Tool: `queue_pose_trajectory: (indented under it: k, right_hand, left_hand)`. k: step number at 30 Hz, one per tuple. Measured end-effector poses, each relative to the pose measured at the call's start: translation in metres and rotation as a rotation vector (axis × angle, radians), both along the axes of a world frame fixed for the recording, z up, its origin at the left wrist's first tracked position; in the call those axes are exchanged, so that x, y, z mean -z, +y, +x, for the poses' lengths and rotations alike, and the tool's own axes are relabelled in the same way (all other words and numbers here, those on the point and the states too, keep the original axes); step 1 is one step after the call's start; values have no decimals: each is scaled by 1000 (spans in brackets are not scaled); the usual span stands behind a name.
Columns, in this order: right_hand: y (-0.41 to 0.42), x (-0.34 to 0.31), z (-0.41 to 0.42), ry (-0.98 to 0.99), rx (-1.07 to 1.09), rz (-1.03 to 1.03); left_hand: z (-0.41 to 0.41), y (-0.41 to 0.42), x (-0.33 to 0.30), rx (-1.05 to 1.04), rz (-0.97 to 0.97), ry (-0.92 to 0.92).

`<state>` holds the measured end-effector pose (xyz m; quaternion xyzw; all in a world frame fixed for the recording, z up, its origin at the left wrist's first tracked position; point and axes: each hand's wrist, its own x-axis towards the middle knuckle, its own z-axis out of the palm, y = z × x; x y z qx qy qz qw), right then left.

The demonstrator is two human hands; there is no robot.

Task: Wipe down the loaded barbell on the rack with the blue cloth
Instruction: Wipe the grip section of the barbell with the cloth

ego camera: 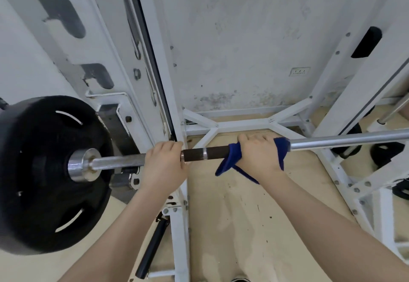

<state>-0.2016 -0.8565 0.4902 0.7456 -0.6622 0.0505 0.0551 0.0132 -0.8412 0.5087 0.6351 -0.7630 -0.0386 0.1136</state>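
A loaded barbell (pixel 332 141) lies across a white rack (pixel 177 193), its black plate (pixel 44 171) at the left end. The right hand (pixel 259 155) clamps a blue cloth (pixel 230 160) around the bar beside the dark knurled section; the left hand (pixel 163 164) grips bare steel near the left upright.

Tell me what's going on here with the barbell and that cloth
A person is wiping a loaded barbell that sits on a white rack. The right hand grips the bar through a blue cloth wrapped around it, at the edge of the dark grip section. The bare left hand grips the bar closer to the black weight plate, apparently steadying it. The shiny stretch of bar to the right lies beyond the cloth.
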Motion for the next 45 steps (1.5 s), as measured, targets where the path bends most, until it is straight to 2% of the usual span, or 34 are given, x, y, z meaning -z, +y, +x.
queue_pose_trajectory:
  k: [4, 7, 9, 12, 17, 22, 27, 30, 32, 35, 40, 43, 45]
  right_hand:
    - [1, 7, 78, -20, -138, -114]
    - [-3, 4, 89, 11, -263, -77]
    - [-3, -3, 63, 7, -193, 10]
    - [-2, -4, 45, 11, -78, -7]
    - [-10, 4, 95, 30, -127, -23]
    - [-6, 8, 89, -20, -189, -33]
    - [-4, 7, 82, -36, -126, -78]
    - [-9, 2, 124, -58, -225, 5]
    - [-8, 2, 142, -55, -261, -15]
    - [-8, 6, 113, 2, -305, -81]
    - [-5, 4, 50, 149, -89, -101]
    - [-7, 2, 77, 119, -74, 7]
    - [-6, 4, 101, 72, -122, -40]
  left_hand:
    - [15, 2, 4, 7, -38, -98]
    - [26, 0, 5, 31, -64, -102]
    - [33, -3, 7, 67, -68, -75]
    - [42, -6, 10, 133, -78, -20]
    - [47, -14, 14, 162, -95, 31]
    - [43, -14, 6, 115, -36, -47]
    - [42, -13, 4, 105, -29, -17]
    - [43, -14, 4, 99, -13, -39]
    - [45, -17, 3, 90, 1, -64]
    - [45, -17, 4, 98, -7, -36]
    - [47, -13, 7, 92, -62, 29]
    - [47, -14, 9, 97, -74, 47]
    - [47, -15, 9, 98, -85, 31]
